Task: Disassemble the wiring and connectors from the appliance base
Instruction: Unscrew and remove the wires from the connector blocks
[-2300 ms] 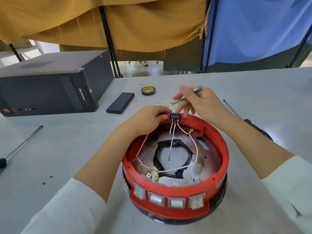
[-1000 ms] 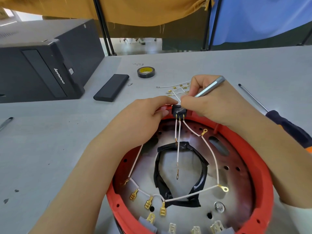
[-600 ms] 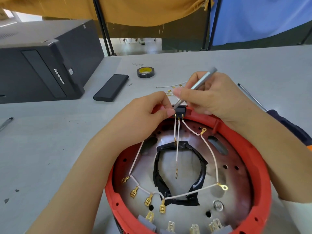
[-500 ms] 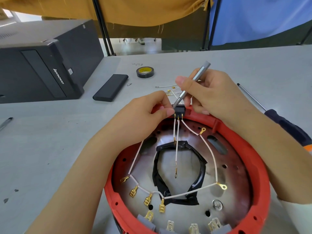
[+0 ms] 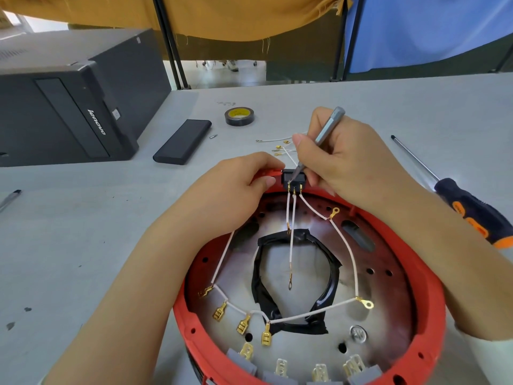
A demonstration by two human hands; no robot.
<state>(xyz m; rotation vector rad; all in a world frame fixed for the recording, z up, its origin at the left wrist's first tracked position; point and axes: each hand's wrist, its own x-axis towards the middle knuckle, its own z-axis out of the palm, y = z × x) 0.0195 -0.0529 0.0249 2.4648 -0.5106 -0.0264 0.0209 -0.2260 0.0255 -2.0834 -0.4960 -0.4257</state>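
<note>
Carefully, the right hand point(image 5: 347, 159) pinches a slim grey metal pick point(image 5: 323, 137) against the black plastic switch point(image 5: 293, 177). The left hand point(image 5: 236, 190) pinches that switch at the round red plastic appliance base point(image 5: 427, 301); levering gently should spare the thin white wires point(image 5: 291, 232).

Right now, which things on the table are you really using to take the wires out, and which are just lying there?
In use:
- left hand steadying the red appliance base
- right hand holding the small grey tool
- black switch
- white wires

Just lying about:
- computer tower
- black flat case
- tape roll
- big screwdriver
- loose wires already out
</note>
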